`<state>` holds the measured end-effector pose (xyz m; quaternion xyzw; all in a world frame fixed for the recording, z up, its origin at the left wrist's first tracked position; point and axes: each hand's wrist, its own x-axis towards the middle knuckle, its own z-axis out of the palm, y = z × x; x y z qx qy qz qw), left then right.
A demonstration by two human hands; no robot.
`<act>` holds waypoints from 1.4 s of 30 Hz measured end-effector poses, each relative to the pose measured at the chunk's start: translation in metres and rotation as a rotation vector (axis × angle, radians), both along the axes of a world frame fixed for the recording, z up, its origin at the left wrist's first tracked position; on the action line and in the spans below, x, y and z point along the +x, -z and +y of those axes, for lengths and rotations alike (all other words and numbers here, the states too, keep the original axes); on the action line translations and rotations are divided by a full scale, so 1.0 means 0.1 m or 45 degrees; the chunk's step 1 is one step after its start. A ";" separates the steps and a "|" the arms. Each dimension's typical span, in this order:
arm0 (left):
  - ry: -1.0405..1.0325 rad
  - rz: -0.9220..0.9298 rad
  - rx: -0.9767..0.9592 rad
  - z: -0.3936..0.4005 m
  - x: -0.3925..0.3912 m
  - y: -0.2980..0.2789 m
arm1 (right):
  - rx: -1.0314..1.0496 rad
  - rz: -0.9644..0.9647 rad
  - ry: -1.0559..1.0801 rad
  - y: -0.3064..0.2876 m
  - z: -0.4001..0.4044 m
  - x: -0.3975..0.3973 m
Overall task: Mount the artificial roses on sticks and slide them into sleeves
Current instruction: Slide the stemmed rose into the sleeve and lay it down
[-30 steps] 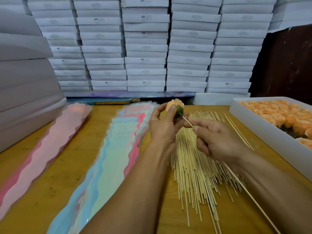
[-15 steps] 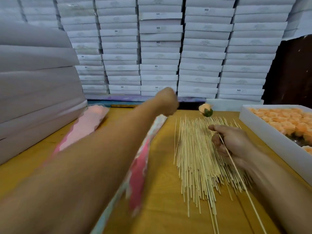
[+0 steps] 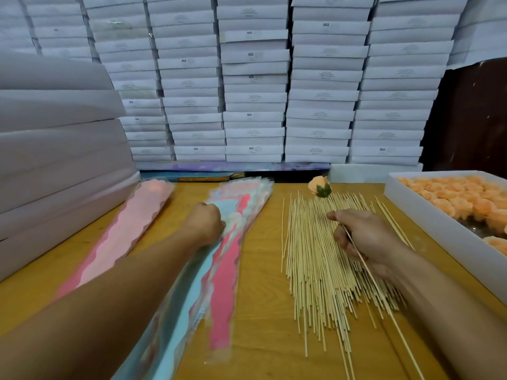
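Right hand (image 3: 365, 239) pinches stick (image 3: 384, 303), rose (image 3: 319, 187) mounted at 12 o'clock tip. Left hand (image 3: 205, 223) curled, gripping sleeve stack (image 3: 227, 270).

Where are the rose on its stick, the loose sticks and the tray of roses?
rose (image 3: 318, 185), head view, its orange petals
sticks (image 3: 310, 259), head view, pile's middle
tray (image 3: 428, 223), head view, white front wall
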<state>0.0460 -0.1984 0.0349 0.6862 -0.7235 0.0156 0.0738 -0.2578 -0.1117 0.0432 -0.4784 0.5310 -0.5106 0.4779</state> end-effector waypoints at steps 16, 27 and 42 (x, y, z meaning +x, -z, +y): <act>0.253 0.628 -0.079 0.49 -0.70 -0.73 | 0.111 -0.188 -0.207 -0.04 0.04 0.08; 0.254 0.535 -0.160 0.80 -1.44 -0.18 | 0.010 -0.337 -0.133 -0.01 0.00 0.08; 0.106 2.001 0.141 0.60 -1.06 -0.22 | 0.143 -0.171 -0.388 -0.02 0.06 0.04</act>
